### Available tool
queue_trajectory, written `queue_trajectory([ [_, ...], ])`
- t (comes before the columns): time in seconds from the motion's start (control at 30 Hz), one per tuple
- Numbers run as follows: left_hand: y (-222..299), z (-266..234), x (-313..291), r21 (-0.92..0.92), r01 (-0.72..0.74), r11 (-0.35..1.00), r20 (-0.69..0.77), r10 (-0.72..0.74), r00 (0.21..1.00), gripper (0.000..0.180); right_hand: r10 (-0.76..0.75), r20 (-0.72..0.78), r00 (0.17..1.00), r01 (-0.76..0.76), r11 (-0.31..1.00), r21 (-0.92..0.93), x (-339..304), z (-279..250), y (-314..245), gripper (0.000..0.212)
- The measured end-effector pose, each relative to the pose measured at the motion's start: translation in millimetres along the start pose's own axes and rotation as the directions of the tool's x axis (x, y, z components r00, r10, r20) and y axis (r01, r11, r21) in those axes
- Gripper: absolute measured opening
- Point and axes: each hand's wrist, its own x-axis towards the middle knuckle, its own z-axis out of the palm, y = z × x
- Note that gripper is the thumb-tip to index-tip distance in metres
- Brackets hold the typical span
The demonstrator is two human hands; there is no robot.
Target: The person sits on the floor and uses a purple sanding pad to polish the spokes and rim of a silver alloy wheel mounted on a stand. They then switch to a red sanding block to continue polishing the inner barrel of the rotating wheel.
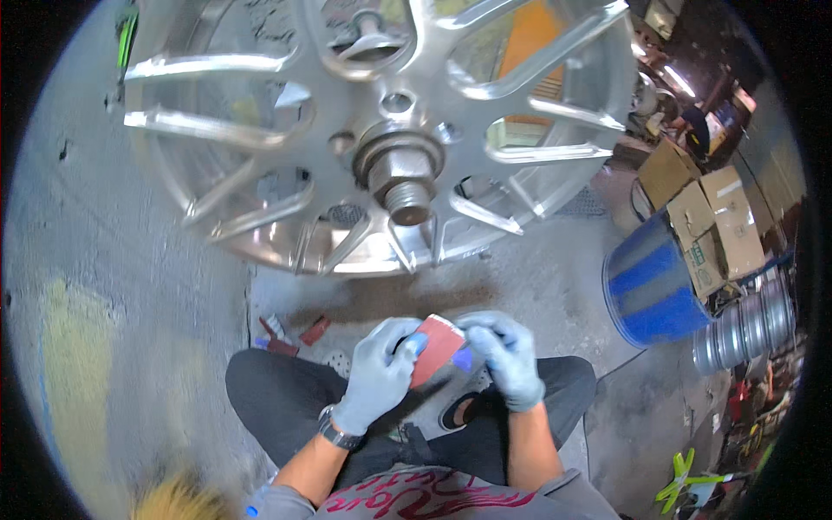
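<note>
In front of my lap, my left hand (pixel 381 374), in a grey-blue glove, pinches a dark red piece of sandpaper (pixel 435 347) with the thumb on its face. The sandpaper's upper edge looks pale and ragged. My right hand (pixel 504 357), gloved alike, has its fingers curled in at the sheet's upper right corner. A small purple-blue piece (pixel 464 360) shows just below those fingers; whether it belongs to the sheet I cannot tell. Above both hands stands a bare metal multi-spoke wheel (pixel 325 130), with a large nut and threaded shaft (pixel 406 182) at its hub. Neither hand touches the wheel.
Scraps of red sandpaper (pixel 315 329) lie on the floor left of my hands. A grey wall (pixel 113 260) rises close on the left. At right are a blue drum (pixel 654 286), cardboard boxes (pixel 728 225), stacked metal rims (pixel 750 325) and a yellow-green tool-like object (pixel 680 481).
</note>
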Motion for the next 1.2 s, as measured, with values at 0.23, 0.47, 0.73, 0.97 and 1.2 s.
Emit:
queue_trajectory([
  [0.23, -7.9, -26.4, -17.2, -0.047, 0.051, 0.998, 0.018, -0.05, 0.999, 0.021, -0.246, -0.408, 0.879, 0.251, 0.967, -0.041, 54.1, -112.9, -59.3, 0.028],
  [0.47, -22.1, -14.9, -32.9, -0.131, 0.164, 0.978, -0.04, -0.171, 0.985, 0.024, -0.159, -0.37, 0.915, 0.162, 0.987, -0.023, 137.7, -174.4, -20.9, 0.03],
  [0.73, -5.1, -3.4, -46.2, -0.088, 0.196, 0.977, 0.011, -0.196, 0.981, 0.026, -0.19, -0.39, 0.901, 0.196, 0.98, -0.025, 202.6, -190.8, -18.1, 0.029],
  [0.97, -0.8, 3.2, -43.2, -0.023, 0.219, 0.976, 0.058, -0.217, 0.974, 0.028, -0.203, -0.369, 0.907, 0.25, 0.965, 0.083, 226.7, -193.3, -2.4, 0.029],
  [1.2, 8.7, 10.7, -41.5, 0.062, 0.242, 0.968, 0.1, -0.247, 0.964, 0.025, -0.399, -0.261, 0.879, 0.412, 0.911, -0.007, 291.8, -211.4, 22.1, 0.027],
])
